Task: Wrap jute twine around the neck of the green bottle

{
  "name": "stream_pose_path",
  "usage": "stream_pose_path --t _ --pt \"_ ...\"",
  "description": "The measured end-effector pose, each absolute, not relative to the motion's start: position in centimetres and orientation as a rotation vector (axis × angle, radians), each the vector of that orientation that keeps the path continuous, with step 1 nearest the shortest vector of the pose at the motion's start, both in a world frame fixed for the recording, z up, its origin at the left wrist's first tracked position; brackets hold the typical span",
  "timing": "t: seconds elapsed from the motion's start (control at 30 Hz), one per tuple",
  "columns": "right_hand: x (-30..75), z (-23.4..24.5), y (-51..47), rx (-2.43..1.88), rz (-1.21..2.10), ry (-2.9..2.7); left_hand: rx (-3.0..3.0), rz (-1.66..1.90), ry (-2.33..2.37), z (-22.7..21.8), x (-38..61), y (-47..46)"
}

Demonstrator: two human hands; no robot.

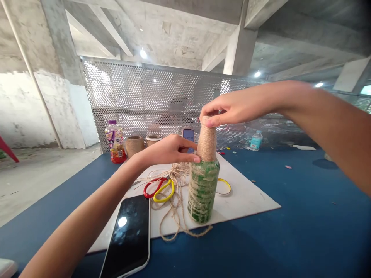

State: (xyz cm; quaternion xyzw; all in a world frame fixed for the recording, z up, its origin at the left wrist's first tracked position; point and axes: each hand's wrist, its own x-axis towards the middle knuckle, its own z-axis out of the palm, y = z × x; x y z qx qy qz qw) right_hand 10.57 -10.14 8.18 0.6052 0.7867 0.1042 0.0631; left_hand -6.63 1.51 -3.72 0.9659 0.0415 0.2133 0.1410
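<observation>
A green glass bottle (203,189) stands upright in front of me, with tan twine (207,143) wound closely around its neck. Its lower body shows green through patchy, pale streaks. From above, my right hand (223,110) grips the mouth of the bottle between thumb and fingers. My left hand (174,150) has thumb and fingers closed against the left side of the bottle, where the wound neck meets the shoulder. Loose twine strands (174,220) trail beside the bottle's base. Scissors with red and yellow handles (164,196) lie left of the bottle.
A white board (246,197) lies on the blue table (290,239). A black-screened phone (129,235) rests at front left. Behind are a juice bottle (115,143), twine spools (135,145), a propped phone (188,135), a yellow-edged tape roll (228,186), a water bottle (256,141) and a perforated metal panel (121,88).
</observation>
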Motion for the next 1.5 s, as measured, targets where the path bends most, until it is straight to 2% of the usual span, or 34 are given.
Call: stream_pose_path --t 0.27,0.53,0.87,1.07,1.3,1.5 --pt "11.7 7.8 -9.2 1.944 0.458 2.291 2.803 0.56 0.099 -3.6 -6.7 1.3" --pt "10.5 8.1 -10.7 1.812 0.317 2.426 2.792 0.499 0.079 -3.8 -6.7 1.4" --pt "10.1 7.7 -10.1 1.878 0.449 2.313 2.813 0.485 0.139 -3.5 -6.7 1.0" --pt "10.1 8.3 -10.7 1.763 0.374 2.37 2.779 0.476 0.145 -3.7 -6.9 1.7" --pt "10.7 7.9 -10.6 1.886 0.235 2.448 2.776 0.456 0.096 -3.7 -6.8 1.7" --pt "10.5 7.9 -10.4 1.806 0.212 2.45 2.779 0.469 0.104 -3.5 -6.9 1.6"
